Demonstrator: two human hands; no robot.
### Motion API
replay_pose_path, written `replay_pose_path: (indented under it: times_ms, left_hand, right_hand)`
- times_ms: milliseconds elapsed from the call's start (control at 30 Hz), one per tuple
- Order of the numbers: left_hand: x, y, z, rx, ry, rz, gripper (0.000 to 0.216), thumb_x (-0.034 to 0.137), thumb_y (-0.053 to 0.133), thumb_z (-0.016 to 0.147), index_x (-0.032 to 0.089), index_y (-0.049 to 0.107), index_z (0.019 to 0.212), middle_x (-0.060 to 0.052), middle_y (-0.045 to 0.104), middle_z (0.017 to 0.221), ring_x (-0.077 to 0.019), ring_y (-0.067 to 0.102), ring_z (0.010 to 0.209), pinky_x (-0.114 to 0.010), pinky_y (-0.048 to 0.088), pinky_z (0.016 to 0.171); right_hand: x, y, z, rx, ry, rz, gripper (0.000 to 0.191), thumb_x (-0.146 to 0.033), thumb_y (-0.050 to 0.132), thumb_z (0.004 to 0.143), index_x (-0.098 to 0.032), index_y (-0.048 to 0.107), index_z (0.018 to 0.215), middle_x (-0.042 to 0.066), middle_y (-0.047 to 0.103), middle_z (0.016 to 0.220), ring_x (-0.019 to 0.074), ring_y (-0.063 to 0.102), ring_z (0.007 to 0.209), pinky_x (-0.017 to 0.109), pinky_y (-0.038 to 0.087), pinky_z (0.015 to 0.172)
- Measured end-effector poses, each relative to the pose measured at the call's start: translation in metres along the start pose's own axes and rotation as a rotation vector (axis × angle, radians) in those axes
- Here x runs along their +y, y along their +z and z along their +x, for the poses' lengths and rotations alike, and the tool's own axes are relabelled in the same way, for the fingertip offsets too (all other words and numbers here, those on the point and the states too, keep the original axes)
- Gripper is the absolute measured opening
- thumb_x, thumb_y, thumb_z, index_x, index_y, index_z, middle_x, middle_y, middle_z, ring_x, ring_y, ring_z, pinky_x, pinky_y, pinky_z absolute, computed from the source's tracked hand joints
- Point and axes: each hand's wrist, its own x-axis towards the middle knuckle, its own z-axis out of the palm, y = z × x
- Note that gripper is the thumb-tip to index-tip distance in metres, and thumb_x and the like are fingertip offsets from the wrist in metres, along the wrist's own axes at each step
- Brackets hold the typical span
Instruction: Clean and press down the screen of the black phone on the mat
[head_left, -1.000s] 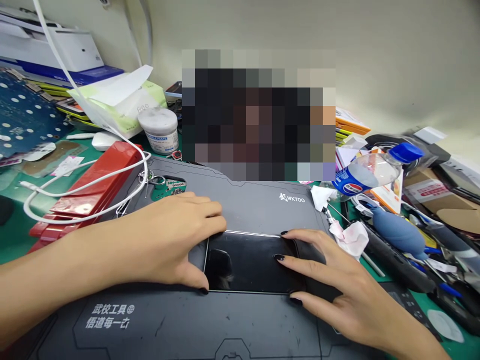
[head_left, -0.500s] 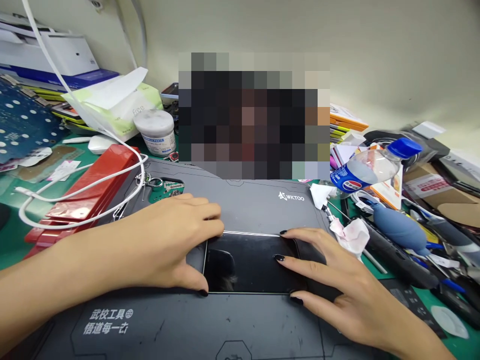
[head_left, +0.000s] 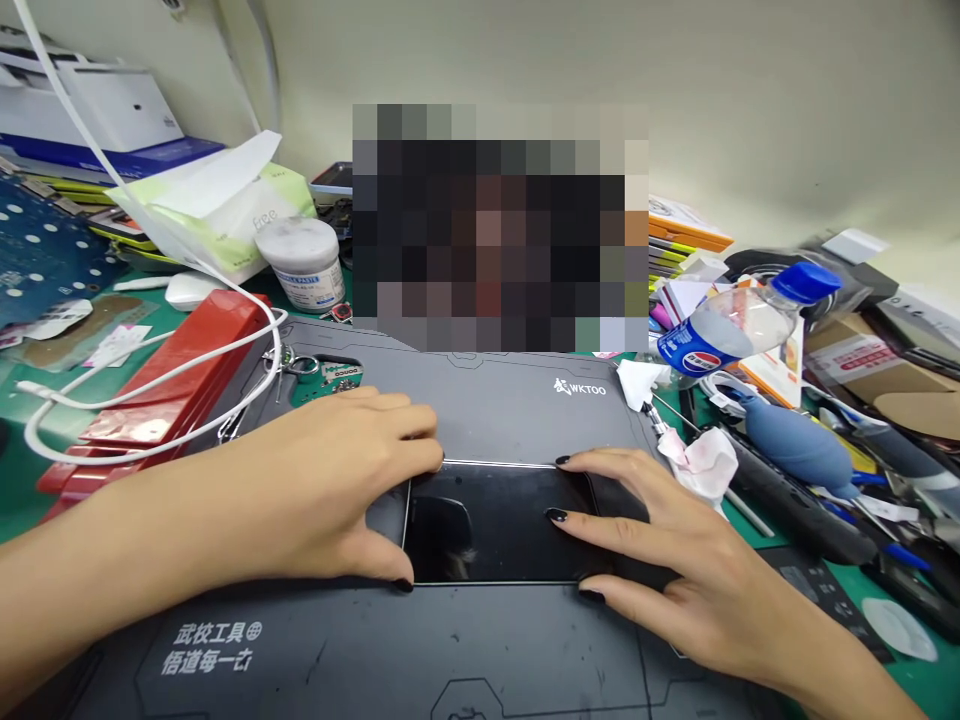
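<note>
A black phone [head_left: 491, 525] lies screen up on a grey work mat [head_left: 495, 410]. My left hand [head_left: 330, 490] grips its left end, fingers along the far edge and thumb on the near edge. My right hand [head_left: 667, 560] holds the right end the same way, with the index finger resting on the glass. Both hands have dark painted nails. The right end of the phone is hidden under my right hand.
Left of the mat lie red packets [head_left: 172, 390] under a looped white cable [head_left: 150, 385], a white jar [head_left: 300, 262] and a tissue pack [head_left: 225, 210]. To the right are a plastic bottle [head_left: 742, 325], a blue air blower [head_left: 799, 445], crumpled tissue [head_left: 705, 455] and several tools. A blurred patch covers the middle back.
The view has shifted slightly, so everything sits a little further left. Both hands keep the same hold on the phone.
</note>
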Motion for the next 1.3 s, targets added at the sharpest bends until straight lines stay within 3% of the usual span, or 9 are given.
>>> replay_pose_path:
  times_ms: [133,333,633,767,933,1300]
  left_hand:
    - [-0.004,0.005,-0.003,0.026,0.026,0.008,0.05,0.044,0.109,0.071,0.021,0.08,0.105,-0.004,0.077,0.106,-0.0312,0.076,0.095,-0.045,0.056,0.083]
    - [-0.011,0.024,-0.009,0.175,0.066,0.02,0.059,0.05,0.111,0.067,0.024,0.077,0.107,-0.001,0.075,0.106,-0.0276,0.073,0.09,-0.045,0.053,0.085]
    - [-0.01,0.022,-0.01,0.188,0.081,0.014,0.055,0.048,0.11,0.067,0.025,0.076,0.103,0.0,0.075,0.104,-0.0264,0.073,0.089,-0.043,0.054,0.082]
    - [-0.003,0.009,-0.003,0.057,0.025,0.002,0.046,0.041,0.108,0.072,0.024,0.08,0.104,-0.002,0.078,0.106,-0.0285,0.076,0.092,-0.043,0.058,0.08]
    - [0.003,-0.003,0.002,-0.095,-0.071,-0.014,0.042,0.039,0.104,0.077,0.025,0.084,0.11,-0.006,0.08,0.117,-0.0337,0.079,0.103,-0.049,0.063,0.089]
    - [-0.004,0.003,0.0,-0.035,-0.042,-0.028,0.04,0.045,0.101,0.078,0.025,0.084,0.108,-0.007,0.08,0.112,-0.0348,0.079,0.097,-0.051,0.065,0.082]
  right_hand:
    - [0.0,0.001,0.001,0.007,-0.012,-0.005,0.022,-0.024,0.076,0.106,-0.029,0.085,0.125,0.016,0.079,0.137,0.0295,0.078,0.127,0.043,0.069,0.104]
    - [0.0,0.004,0.0,-0.007,-0.035,0.002,0.021,-0.025,0.075,0.108,-0.026,0.083,0.127,0.018,0.076,0.139,0.0307,0.076,0.129,0.046,0.069,0.104]
    - [-0.002,0.0,0.001,-0.013,-0.044,-0.019,0.018,-0.025,0.072,0.11,-0.026,0.083,0.124,0.019,0.076,0.137,0.0323,0.076,0.127,0.049,0.069,0.1]
    - [-0.004,-0.001,0.003,-0.019,-0.038,-0.011,0.018,-0.025,0.073,0.11,-0.026,0.084,0.124,0.019,0.076,0.137,0.033,0.077,0.124,0.05,0.069,0.097]
    - [-0.005,-0.002,0.002,-0.026,-0.032,-0.006,0.018,-0.025,0.074,0.11,-0.027,0.085,0.124,0.019,0.077,0.136,0.0326,0.076,0.12,0.05,0.068,0.095]
    - [-0.006,-0.002,0.001,-0.028,-0.026,0.025,0.016,-0.026,0.074,0.11,-0.024,0.087,0.12,0.02,0.077,0.134,0.0314,0.075,0.119,0.048,0.067,0.096]
